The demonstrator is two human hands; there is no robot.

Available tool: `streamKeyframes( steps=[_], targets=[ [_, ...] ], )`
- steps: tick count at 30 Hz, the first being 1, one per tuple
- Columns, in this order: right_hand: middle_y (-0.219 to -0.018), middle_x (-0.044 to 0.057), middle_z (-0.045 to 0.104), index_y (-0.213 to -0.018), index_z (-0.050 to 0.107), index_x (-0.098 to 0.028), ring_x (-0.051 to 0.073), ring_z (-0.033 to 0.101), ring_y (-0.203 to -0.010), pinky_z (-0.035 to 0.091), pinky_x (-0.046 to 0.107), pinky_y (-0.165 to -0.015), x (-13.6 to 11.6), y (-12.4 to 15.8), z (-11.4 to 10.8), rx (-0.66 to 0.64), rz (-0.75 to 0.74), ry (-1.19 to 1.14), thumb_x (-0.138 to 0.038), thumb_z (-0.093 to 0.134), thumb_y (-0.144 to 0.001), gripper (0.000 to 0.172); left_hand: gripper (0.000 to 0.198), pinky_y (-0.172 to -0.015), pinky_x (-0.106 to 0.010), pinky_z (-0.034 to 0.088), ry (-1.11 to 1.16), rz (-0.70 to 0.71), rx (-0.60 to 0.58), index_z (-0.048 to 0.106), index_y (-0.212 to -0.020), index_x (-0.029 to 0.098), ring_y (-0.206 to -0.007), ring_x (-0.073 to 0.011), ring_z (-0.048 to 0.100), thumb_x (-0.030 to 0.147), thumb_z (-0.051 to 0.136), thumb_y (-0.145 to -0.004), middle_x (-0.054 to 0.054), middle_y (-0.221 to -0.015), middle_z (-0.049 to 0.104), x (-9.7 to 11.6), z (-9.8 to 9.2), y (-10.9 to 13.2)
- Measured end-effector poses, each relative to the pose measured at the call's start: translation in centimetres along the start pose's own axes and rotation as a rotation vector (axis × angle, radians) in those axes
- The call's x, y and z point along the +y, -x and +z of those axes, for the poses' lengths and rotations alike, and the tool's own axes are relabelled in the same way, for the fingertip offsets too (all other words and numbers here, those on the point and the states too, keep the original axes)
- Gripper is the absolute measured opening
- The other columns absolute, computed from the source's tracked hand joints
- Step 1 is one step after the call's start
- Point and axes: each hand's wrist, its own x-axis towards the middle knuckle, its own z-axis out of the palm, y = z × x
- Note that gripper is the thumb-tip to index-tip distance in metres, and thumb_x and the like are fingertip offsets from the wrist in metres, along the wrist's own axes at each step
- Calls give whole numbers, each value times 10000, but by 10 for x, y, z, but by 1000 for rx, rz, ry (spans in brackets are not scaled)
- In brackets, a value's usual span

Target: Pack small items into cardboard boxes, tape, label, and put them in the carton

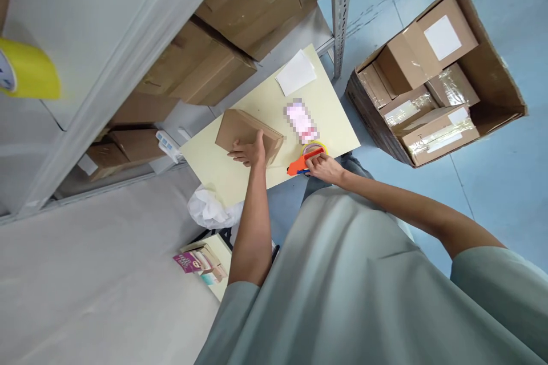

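Observation:
A small brown cardboard box (242,128) rests on the pale yellow tabletop (205,151). My left hand (252,151) lies against the near part of this box, thumb and fingers spread apart. In my right hand (325,169), close to the table's near edge, is an orange tape dispenser (298,166), with the fingers closed round it. Its yellow-rimmed tape roll (314,145) shows beyond the hand. A blurred-out pinkish object (301,120) lies on the table just past the dispenser. White paper sheets (296,72) are at the table's far end.
Metal shelving with cardboard boxes (257,5) borders the table at the left and back. A large open carton (499,88) holding several smaller boxes stands on the blue floor at right. A yellow tape roll (36,68) and a white plastic bag (209,208) are at left.

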Motion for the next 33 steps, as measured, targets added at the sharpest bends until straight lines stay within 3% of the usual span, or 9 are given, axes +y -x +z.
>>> streamKeyframes(
  steps=[4, 10, 13, 15, 23, 26, 28, 31, 33],
  targets=[
    [-1077, 254, 762, -1369, 536, 14, 329, 727, -966, 455, 431, -911, 21, 9, -12, 5, -4, 16, -277, 372, -1145, 402, 971, -1315, -691, 226, -8, -38, -20, 243, -1604, 304, -1710, -429, 58, 809, 640, -876, -238, -1824, 49, 0, -1, 0],
    [-1018, 231, 776, -1296, 570, -12, 340, 730, -933, 446, 437, -903, 97, 23, -37, 3, 143, 108, -357, 387, -1138, 421, 891, -1301, -738, 210, -26, 75, -29, 258, -1588, 301, -1703, -443, 84, 732, 645, -911, -249, -1811, 95, -13, 2, -9],
    [-1014, 211, 782, -1269, 588, -33, 314, 725, -897, 438, 422, -887, 118, 9, -51, 75, 140, 164, -257, 326, -1129, 372, 796, -1290, -760, 208, -43, 141, -69, 273, -1566, 329, -1700, -430, 116, 699, 609, -947, -239, -1794, 152, -17, 2, -12],
    [-1005, 208, 785, -1230, 601, -35, 297, 720, -850, 432, 413, -867, 121, -12, -59, 106, 133, 190, -146, 299, -1096, 349, 843, -1296, -743, 215, -45, 127, -62, 258, -1572, 324, -1703, -429, 101, 698, 644, -923, -235, -1803, 116, -18, -1, -12],
    [-1014, 201, 798, -1281, 604, -10, 278, 730, -874, 425, 426, -908, 103, -81, -66, 147, 58, 182, -48, 352, -1050, 344, 980, -1326, -671, 219, -54, 211, -26, 227, -1541, 272, -1705, -404, 64, 568, 823, -821, -249, -1815, -13, -28, -15, 1],
    [-1041, 194, 806, -1310, 611, -9, 276, 739, -888, 436, 434, -912, 82, -92, -61, 140, -31, 208, -26, 390, -1030, 356, 1037, -1347, -640, 192, -104, 323, -81, 226, -1562, 270, -1710, -378, 66, 502, 867, -780, -228, -1820, -4, -41, -25, -2],
    [-1025, 187, 812, -1305, 623, -11, 277, 739, -868, 445, 433, -889, 63, -98, -57, 127, -97, 225, -10, 394, -1021, 365, 1203, -1357, -635, 155, -156, 405, -139, 168, -1623, 260, -1716, -380, 26, 486, 917, -710, -227, -1825, -8, -51, -34, -5],
    [-986, 184, 810, -1258, 653, -9, 282, 737, -824, 455, 428, -835, 36, -103, -49, 97, -153, 234, 23, 376, -1003, 378, 1467, -1372, -617, 67, -220, 458, -216, 12, -1712, 204, -1717, -390, -75, 549, 947, -636, -242, -1832, -81, -63, -47, -9],
    [-985, 195, 802, -1240, 663, 2, 285, 741, -822, 457, 423, -810, 22, -105, -45, 87, -165, 232, 43, 361, -991, 393, 1472, -1378, -598, 34, -216, 411, -237, -44, -1738, 174, -1714, -379, -109, 683, 867, -700, -235, -1837, -85, -66, -52, -9]
  ],
)
